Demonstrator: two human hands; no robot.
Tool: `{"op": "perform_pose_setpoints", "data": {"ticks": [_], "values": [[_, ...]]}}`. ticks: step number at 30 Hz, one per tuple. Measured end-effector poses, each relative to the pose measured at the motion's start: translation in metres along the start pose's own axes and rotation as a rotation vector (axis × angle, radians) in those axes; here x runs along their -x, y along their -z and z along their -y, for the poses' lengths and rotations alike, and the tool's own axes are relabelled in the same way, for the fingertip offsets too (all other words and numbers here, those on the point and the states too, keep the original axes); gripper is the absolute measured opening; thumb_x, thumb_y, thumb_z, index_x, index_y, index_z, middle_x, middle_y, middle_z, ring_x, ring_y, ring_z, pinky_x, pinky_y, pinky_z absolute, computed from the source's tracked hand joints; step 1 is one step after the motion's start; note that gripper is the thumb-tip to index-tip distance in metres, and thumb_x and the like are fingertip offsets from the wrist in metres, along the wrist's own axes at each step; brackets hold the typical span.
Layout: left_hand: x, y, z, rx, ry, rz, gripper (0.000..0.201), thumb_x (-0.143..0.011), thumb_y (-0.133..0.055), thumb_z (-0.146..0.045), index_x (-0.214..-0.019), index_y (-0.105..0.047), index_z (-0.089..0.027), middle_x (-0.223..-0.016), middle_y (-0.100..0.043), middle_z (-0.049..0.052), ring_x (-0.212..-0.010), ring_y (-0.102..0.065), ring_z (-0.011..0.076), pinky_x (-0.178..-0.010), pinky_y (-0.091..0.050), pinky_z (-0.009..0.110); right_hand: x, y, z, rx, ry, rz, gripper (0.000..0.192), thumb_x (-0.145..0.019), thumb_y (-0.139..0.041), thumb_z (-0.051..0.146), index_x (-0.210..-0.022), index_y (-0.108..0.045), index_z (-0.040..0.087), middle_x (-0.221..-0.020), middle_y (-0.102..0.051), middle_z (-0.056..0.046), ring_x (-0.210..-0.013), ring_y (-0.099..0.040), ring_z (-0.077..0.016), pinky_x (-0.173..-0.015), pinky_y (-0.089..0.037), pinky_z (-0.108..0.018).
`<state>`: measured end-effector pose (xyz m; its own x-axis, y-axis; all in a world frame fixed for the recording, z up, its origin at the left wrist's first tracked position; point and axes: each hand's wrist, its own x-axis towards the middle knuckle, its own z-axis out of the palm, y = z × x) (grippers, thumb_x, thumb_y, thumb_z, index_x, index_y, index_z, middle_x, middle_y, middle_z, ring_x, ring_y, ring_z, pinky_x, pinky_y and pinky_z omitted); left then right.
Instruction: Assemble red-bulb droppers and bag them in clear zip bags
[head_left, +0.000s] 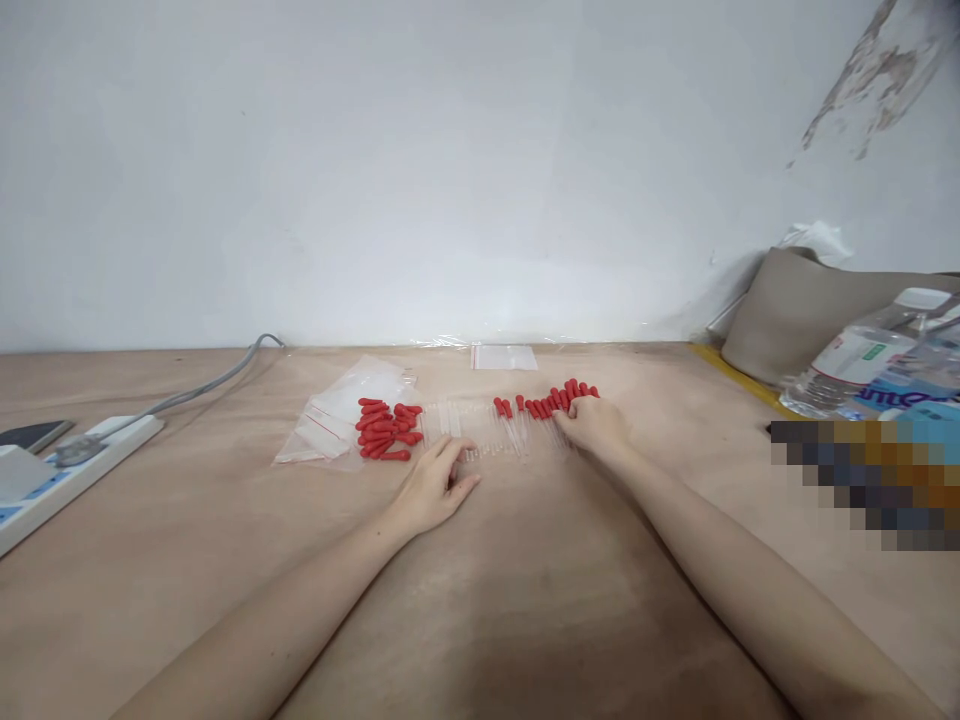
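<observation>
My left hand (436, 487) rests on the table with its thumb and fingers apart, holding nothing. Its fingertips are at the near left end of a row of clear glass dropper tubes (450, 420). Left of them lies a heap of loose red rubber bulbs (384, 428). On the right, several droppers with red bulbs (538, 408) lie side by side, their clear tubes toward me. My right hand (596, 428) is closed over this group, thumb and fingers pinching a dropper; most of what it grips is hidden.
Clear plastic zip bags (322, 420) lie left of the bulbs, another bag (504, 357) by the wall. A power strip (90, 470) with a grey cable is at far left. A water bottle (847, 365) and a grey-brown container (780, 310) stand at right.
</observation>
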<state>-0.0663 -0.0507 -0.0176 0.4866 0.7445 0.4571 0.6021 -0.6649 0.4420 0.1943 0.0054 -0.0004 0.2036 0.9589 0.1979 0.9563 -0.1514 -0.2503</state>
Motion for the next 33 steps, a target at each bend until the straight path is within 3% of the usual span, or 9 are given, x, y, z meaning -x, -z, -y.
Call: {"op": "perform_pose_setpoints", "data": {"ticks": [5,10,20,25,28,33], "values": [[-0.001,0.001,-0.001,0.009,-0.001,0.012,0.023,-0.078,-0.052,-0.021,-0.101,-0.048,-0.019,-0.083,-0.046,0.000,-0.059,-0.046,0.0096,-0.061,-0.040,0.024,0.009,0.007,0.014,-0.005,0.044,-0.030,0.037,-0.077,-0.040,0.048,-0.067,-0.062,0.019,-0.072,-0.063,-0.007,-0.071,-0.058,-0.0206,-0.057,-0.036,-0.028],[-0.001,0.002,-0.001,0.006,0.004,0.019,0.019,-0.079,-0.051,-0.022,-0.098,-0.050,-0.019,-0.081,-0.046,0.001,-0.060,-0.046,0.0102,-0.060,-0.041,0.024,0.016,0.009,0.038,-0.068,0.098,0.098,0.021,-0.073,-0.048,0.036,-0.072,-0.063,0.021,-0.077,-0.065,-0.005,-0.074,-0.059,-0.0193,-0.060,-0.037,-0.026],[-0.001,-0.001,0.000,-0.004,-0.003,0.024,0.010,-0.079,-0.051,-0.022,-0.087,-0.055,-0.018,-0.081,-0.047,0.002,-0.062,-0.047,0.0105,-0.060,-0.041,0.024,0.014,0.006,0.054,0.007,0.054,0.276,0.027,-0.074,-0.044,0.030,-0.089,-0.063,0.016,-0.088,-0.064,-0.012,-0.084,-0.059,-0.0259,-0.065,-0.042,-0.033],[-0.006,0.020,0.013,-0.215,-0.013,-0.078,0.009,-0.079,-0.051,-0.024,-0.082,-0.056,-0.017,-0.085,-0.049,0.005,-0.082,-0.049,0.0178,-0.072,-0.042,0.030,0.013,0.008,0.055,-0.011,0.039,0.279,0.034,-0.081,-0.036,0.036,-0.088,-0.062,0.015,-0.090,-0.063,-0.014,-0.087,-0.058,-0.0271,-0.066,-0.041,-0.034],[-0.014,0.043,0.024,-0.334,0.059,-0.104,0.009,-0.077,-0.053,-0.026,-0.076,-0.056,-0.017,-0.082,-0.050,0.004,-0.080,-0.050,0.0185,-0.070,-0.043,0.031,0.016,0.012,0.046,-0.079,0.058,0.222,0.034,-0.083,-0.033,0.036,-0.082,-0.059,0.014,-0.086,-0.063,-0.014,-0.081,-0.059,-0.0257,-0.063,-0.040,-0.032],[-0.020,0.061,0.035,-0.415,0.196,-0.023,0.012,-0.077,-0.053,-0.027,-0.072,-0.059,-0.017,-0.083,-0.053,0.005,-0.070,-0.054,0.0175,-0.062,-0.043,0.030,0.031,0.007,0.022,-0.292,0.230,-0.053,0.022,-0.084,-0.035,0.031,-0.090,-0.049,0.016,-0.079,-0.063,-0.009,-0.070,-0.058,-0.0198,-0.062,-0.036,-0.027]]}}
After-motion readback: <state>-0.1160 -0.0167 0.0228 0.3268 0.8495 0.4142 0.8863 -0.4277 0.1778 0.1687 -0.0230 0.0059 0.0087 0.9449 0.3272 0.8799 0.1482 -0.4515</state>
